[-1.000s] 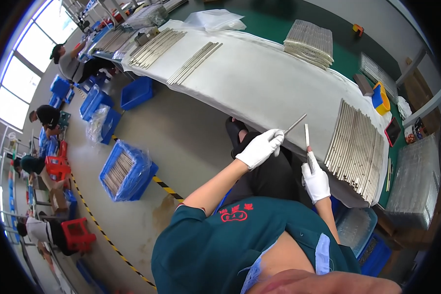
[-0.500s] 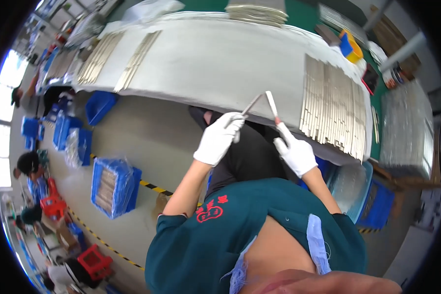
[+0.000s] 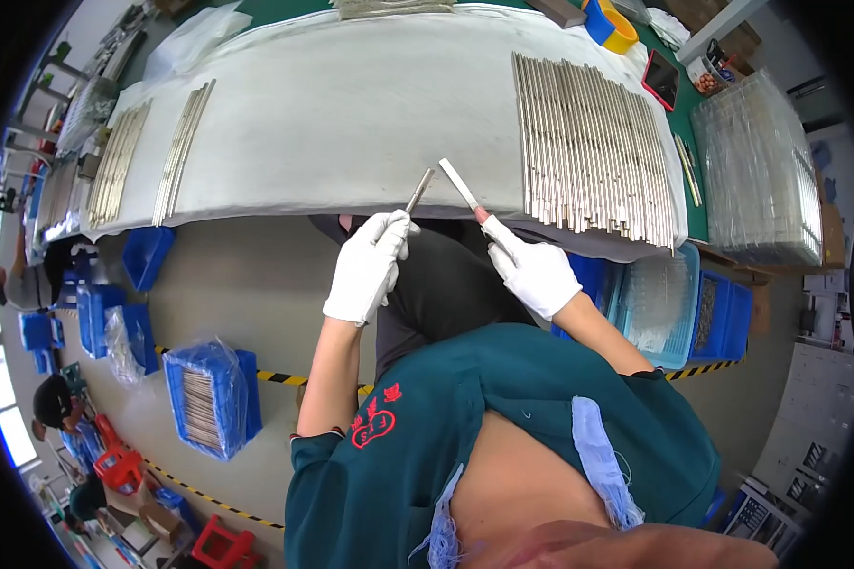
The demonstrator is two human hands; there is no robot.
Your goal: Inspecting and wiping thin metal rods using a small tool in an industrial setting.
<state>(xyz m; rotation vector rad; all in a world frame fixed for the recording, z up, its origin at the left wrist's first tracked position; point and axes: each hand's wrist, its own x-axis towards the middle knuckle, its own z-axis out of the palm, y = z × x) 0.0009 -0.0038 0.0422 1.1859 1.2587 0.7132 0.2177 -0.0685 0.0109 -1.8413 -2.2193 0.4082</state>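
Note:
Both of my hands wear white gloves and are held in front of the table's near edge. My left hand is closed around a thin silvery metal strip, whose free end points up and to the right. In my right hand is a flat white stick with a reddish band just above the fingers. It leans up and to the left. The tips of strip and stick are close together, with a small gap between them. My gloves hide the lower ends of both.
A white cloth covers the table. Many metal strips lie side by side at right; smaller groups lie left. Beyond are a tape roll, a red-edged phone and stacked clear trays. Blue crates stand on the floor.
My view has turned, so the table and strips appear farther left. The strip in my left hand stands more upright. Both hands keep their hold.

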